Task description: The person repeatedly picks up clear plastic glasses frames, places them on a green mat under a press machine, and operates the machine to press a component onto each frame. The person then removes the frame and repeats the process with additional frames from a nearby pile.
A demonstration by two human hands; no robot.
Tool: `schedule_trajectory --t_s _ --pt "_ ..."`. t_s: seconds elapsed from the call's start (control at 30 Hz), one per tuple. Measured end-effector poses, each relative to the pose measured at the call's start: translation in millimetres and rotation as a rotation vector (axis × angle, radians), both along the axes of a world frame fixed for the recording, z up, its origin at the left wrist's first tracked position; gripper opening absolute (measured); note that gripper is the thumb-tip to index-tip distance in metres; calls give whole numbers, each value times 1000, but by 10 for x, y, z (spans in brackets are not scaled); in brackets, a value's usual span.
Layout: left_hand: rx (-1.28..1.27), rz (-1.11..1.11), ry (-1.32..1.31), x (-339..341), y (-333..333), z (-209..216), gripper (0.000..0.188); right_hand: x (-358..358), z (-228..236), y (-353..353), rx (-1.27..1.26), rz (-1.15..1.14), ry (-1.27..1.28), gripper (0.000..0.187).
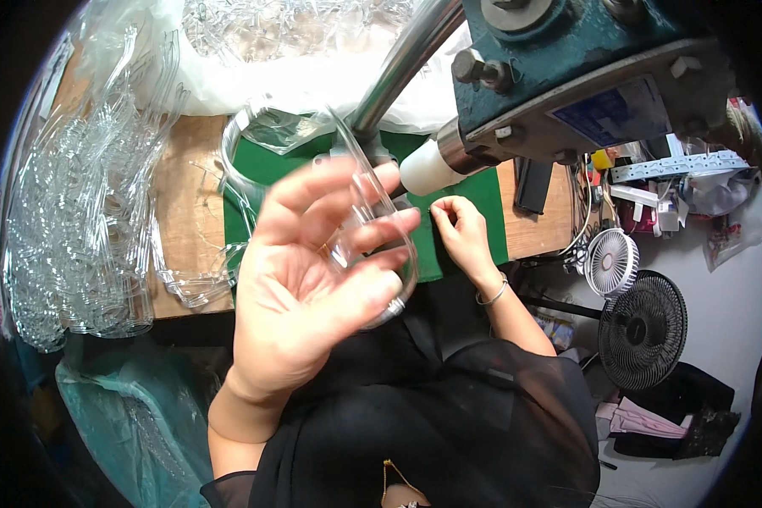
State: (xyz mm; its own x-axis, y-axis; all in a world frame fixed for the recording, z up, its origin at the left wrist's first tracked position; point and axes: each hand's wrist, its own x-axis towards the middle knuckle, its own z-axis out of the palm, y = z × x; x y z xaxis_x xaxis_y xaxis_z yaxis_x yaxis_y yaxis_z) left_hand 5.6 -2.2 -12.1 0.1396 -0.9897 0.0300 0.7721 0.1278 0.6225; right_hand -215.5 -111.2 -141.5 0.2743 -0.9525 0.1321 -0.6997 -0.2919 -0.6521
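My left hand (292, 271) is raised, palm up, with its fingers curled round a pair of clear plastic eyeglass frames (412, 262). One long transparent arm of the frames rises past the fingertips, and the fingers are slightly blurred. Farther right, my right hand (466, 237) rests low over the green mat (478, 203), thumb and forefinger pinched together. Whatever may be between them is too small to make out. Just beyond both hands, the white plastic tip (430, 167) of a dark green machine (584, 85) points down toward the mat.
A tall pile of clear eyeglass frames (85, 203) covers the table's left side. White plastic bags (262, 85) with more clear pieces lie at the back. A metal post (406, 63) stands behind my hands. Right are a black case (532, 186), a white fan (611, 262) and a black fan (643, 330).
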Motion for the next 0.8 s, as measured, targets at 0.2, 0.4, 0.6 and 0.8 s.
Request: schedule_trajectory --t_s 0.2,0.4,0.6,0.8 --pt "-30 -154 197 225 -12 -57 28 -47 -98 -3 126 -57 -168 9" --pt "120 88 -218 -104 10 -111 57 41 -86 51 -132 10 13 8" --pt "-61 42 -571 -165 49 -344 54 105 288 55 293 11 -316 9" --pt "-38 43 -652 -196 112 -430 54 580 1285 356 41 650 -385 13"
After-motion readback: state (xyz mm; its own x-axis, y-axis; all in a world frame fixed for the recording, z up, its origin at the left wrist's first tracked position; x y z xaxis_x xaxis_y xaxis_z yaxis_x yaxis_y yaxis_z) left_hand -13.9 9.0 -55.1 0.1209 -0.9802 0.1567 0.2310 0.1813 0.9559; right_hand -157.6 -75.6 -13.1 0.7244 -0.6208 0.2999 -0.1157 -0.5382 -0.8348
